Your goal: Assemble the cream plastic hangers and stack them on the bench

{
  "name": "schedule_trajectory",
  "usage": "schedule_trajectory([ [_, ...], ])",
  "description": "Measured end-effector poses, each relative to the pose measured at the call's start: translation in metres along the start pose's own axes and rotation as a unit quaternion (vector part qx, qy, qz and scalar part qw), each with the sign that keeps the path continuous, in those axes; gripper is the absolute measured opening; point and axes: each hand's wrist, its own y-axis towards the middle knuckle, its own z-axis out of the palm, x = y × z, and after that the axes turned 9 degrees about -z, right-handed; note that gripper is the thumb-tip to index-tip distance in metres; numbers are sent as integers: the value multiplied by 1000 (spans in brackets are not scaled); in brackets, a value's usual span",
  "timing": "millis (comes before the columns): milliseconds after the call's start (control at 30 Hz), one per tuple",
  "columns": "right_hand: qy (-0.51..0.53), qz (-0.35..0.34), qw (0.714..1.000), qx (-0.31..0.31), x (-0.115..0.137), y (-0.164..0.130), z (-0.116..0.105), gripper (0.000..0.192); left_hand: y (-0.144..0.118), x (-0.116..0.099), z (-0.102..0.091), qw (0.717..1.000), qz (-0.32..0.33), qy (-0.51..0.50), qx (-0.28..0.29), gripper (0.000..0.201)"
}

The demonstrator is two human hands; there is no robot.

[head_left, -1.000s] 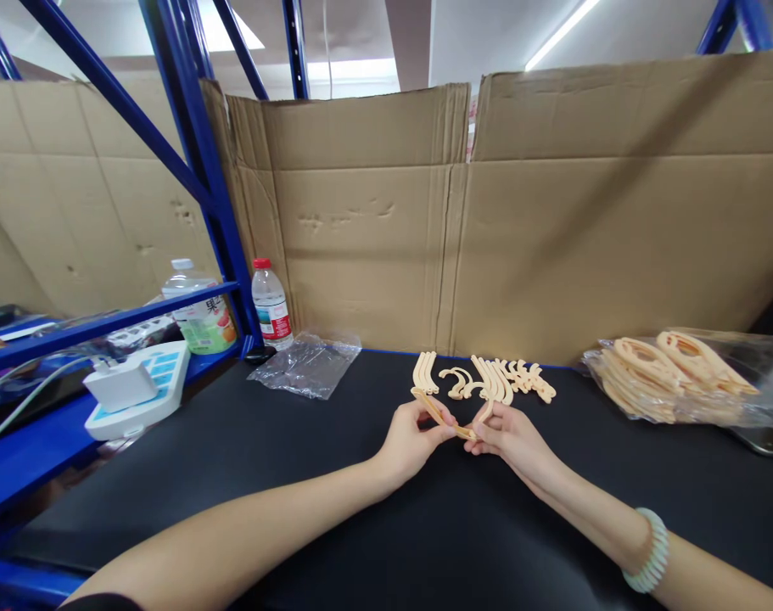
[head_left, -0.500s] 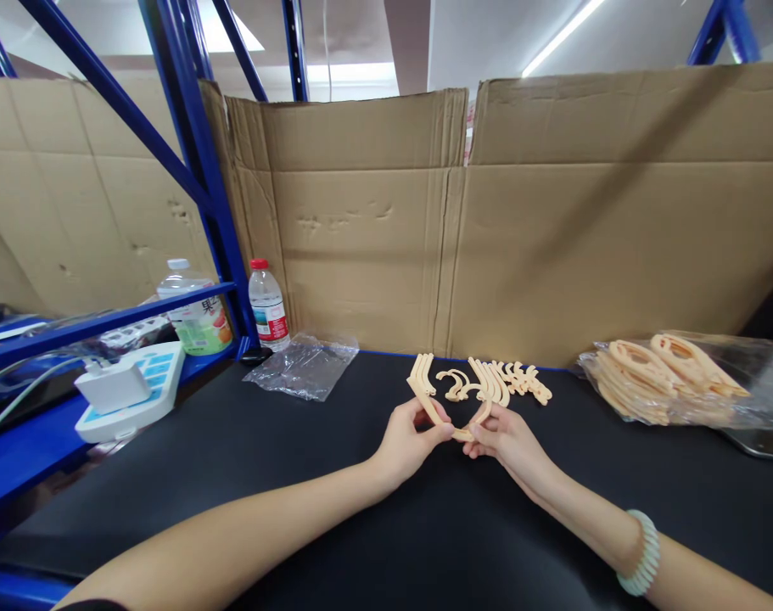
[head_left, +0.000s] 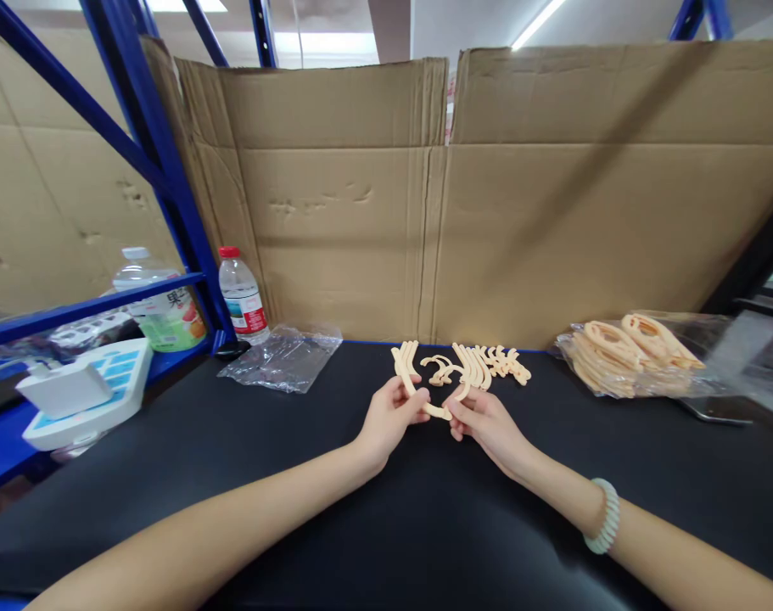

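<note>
My left hand [head_left: 386,417] pinches a long, bent beige plastic strip [head_left: 404,373], which slants up and away from its fingers. Closed on a smaller curved beige piece [head_left: 463,392] is my right hand [head_left: 484,424]. The two pieces meet or nearly touch between my fingertips; whether they are joined I cannot tell. Just beyond, on the black table [head_left: 411,526], lie several similar curved strips [head_left: 478,367], a few hook-shaped pieces [head_left: 434,363] and a row of short wavy pieces [head_left: 504,362], all beige.
A clear bag of beige parts with oval openings [head_left: 621,352] lies at the right. An empty plastic bag [head_left: 288,361], a red-capped bottle [head_left: 243,301] and a power strip with a white charger [head_left: 68,386] are at the left. Cardboard [head_left: 335,229] walls the back.
The view has shifted, so everything sits further left and slightly higher. The strip in my left hand has turned, its lower end now pointing more toward the right hand's piece.
</note>
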Motion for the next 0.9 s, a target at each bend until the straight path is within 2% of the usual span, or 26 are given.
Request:
schedule_trajectory([
  [133, -50, -11, 998, 23, 0, 3, -1, 40, -3, 2, 5, 998, -5, 39, 49, 39],
  [200, -96, -33, 995, 22, 2, 9, -11, 39, -2, 2, 6, 999, -11, 30, 39, 35],
  [267, -198, -91, 976, 9, 5, 17, -28, 37, 0, 1, 5, 1000, -23, 8, 18, 33],
  [300, -275, -134, 952, 4, 6, 22, -37, 35, 1, 0, 4, 1000, -29, -2, 10, 33],
  [367, -444, -223, 868, 23, 5, 32, -56, 22, 3, -2, 3, 999, -36, -17, 2, 32],
  [433, -551, -259, 791, 61, 2, 41, -69, 17, 4, -3, 2, 999, -42, -26, 4, 33],
  [500, -589, -259, 760, 85, -4, 46, -75, 21, 4, -3, 2, 998, -46, -28, 8, 34],
  [667, -577, -259, 769, 87, -12, 51, -74, 15, 5, -2, 3, 998, -46, -30, 11, 34],
  [800, -542, -280, 791, 49, -8, 50, -73, 15, 6, -4, 2, 998, -48, -45, 19, 33],
  [833, -529, -283, 800, 28, -5, 48, -71, 17, 6, -4, 1, 997, -50, -46, 25, 33],
  [900, -456, -269, 848, -30, 2, 42, -66, 19, 7, -5, -1, 997, -55, -46, 39, 32],
])
